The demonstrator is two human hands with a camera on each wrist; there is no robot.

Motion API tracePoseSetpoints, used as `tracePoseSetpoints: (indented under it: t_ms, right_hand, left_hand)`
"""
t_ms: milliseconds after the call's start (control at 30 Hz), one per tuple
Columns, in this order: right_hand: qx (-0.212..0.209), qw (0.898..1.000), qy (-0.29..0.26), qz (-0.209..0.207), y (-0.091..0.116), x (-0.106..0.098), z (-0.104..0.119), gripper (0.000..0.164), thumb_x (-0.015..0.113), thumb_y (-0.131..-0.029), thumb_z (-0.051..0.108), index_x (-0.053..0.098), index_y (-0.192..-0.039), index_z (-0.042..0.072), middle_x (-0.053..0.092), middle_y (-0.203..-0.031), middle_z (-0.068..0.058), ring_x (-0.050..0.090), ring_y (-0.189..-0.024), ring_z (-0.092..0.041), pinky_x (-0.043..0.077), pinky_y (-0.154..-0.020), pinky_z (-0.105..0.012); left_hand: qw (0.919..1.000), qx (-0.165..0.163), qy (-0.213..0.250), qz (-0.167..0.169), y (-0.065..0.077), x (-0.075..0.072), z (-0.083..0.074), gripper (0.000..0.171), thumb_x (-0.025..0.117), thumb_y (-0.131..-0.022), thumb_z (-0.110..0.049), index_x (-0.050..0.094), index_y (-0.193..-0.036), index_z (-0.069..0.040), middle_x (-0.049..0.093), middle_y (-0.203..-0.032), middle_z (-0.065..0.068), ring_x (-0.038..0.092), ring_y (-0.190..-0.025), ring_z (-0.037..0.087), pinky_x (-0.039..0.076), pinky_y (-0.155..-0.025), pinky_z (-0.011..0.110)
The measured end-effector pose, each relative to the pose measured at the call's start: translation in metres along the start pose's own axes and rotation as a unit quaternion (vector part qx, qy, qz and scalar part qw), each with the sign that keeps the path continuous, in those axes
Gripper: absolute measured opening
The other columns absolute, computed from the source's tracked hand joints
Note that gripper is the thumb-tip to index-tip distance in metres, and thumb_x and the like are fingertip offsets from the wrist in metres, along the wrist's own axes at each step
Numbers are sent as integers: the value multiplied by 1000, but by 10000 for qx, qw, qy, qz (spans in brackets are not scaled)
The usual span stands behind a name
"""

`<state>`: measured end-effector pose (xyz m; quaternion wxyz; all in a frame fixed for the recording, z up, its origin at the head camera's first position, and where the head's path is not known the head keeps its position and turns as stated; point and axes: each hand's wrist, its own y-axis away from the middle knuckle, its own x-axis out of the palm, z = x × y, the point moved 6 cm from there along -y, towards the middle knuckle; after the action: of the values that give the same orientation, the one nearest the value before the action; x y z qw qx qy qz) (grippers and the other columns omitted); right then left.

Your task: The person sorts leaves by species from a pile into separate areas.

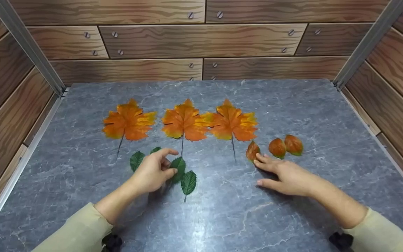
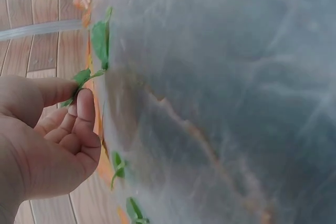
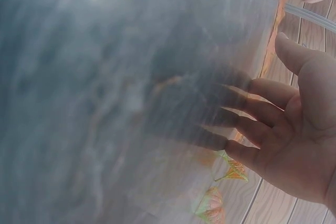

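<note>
My left hand (image 1: 150,173) pinches a green leaf (image 1: 178,167) between thumb and finger; the left wrist view shows this leaf (image 2: 81,76) edge-on at the fingertips. Just below it lies another green leaf (image 1: 188,182) with a short stem. Left of that hand is a third green leaf (image 1: 137,160), and one more green leaf (image 1: 155,149) peeks out from behind the knuckles. My right hand (image 1: 289,178) has its fingers spread and straight, the fingertips at the edge of a small orange-brown leaf (image 1: 252,151). Two similar orange-brown leaves (image 1: 277,148) lie beyond its knuckles.
Three large orange maple leaves (image 1: 128,122) with dark stems lie in a row across the grey marbled table (image 1: 243,224). The middle and right ones overlap at their edges. Wood-patterned panels (image 1: 201,40) and metal corner posts (image 1: 30,49) enclose the table's back and sides.
</note>
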<state>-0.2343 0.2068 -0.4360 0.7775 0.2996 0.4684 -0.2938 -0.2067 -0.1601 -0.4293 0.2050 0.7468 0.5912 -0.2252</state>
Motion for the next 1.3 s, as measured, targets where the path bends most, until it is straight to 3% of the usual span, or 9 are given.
tracePoseSetpoints:
  t_ms: [300, 533, 667, 933, 1300]
  right_hand:
    - [-57, 10000, -27, -45, 0, 0, 0, 76, 59, -105, 59, 48, -159, 7, 33, -170, -13, 35, -153, -43, 33, -119, -65]
    - [-65, 9999, -24, -80, 0, -1, 0, 75, 60, -105, 57, 49, -158, 5, 33, -169, -13, 35, -152, -43, 32, -119, -66]
    - [-28, 10000, -25, -21, 0, -1, 0, 77, 59, -105, 59, 48, -159, 6, 32, -170, -13, 35, -152, -43, 32, -119, -66]
    - [-14, 10000, -54, 23, 0, 0, -1, 78, 58, -105, 60, 47, -160, 7, 32, -170, -12, 34, -153, -42, 33, -119, -65]
    - [-53, 10000, -18, -74, 0, 0, 0, 75, 60, -105, 57, 49, -159, 6, 33, -170, -13, 35, -152, -43, 32, -119, -65]
  left_hand:
    - [9977, -512, 404, -182, -15, -13, 10, 41, 81, -92, 1, 66, -129, -8, 66, -76, 6, 69, -69, 22, 49, -54, 29]
    - [9959, -648, 550, -319, -23, -18, 15, 26, 81, -93, 0, 64, -110, -9, 65, -72, 7, 73, -69, 26, 50, -49, 30]
    - [9943, -794, 580, -419, -27, -19, 18, 24, 81, -93, -1, 65, -109, -10, 64, -73, 8, 74, -68, 26, 52, -50, 30]
    - [9954, -806, 237, -455, -34, -14, 15, 28, 84, -92, -5, 67, -114, -9, 69, -78, 7, 72, -65, 23, 59, -57, 34]
    - [9954, -766, -214, -537, -38, -8, 14, 33, 85, -92, -8, 69, -120, -9, 70, -76, 4, 69, -60, 19, 59, -57, 33]
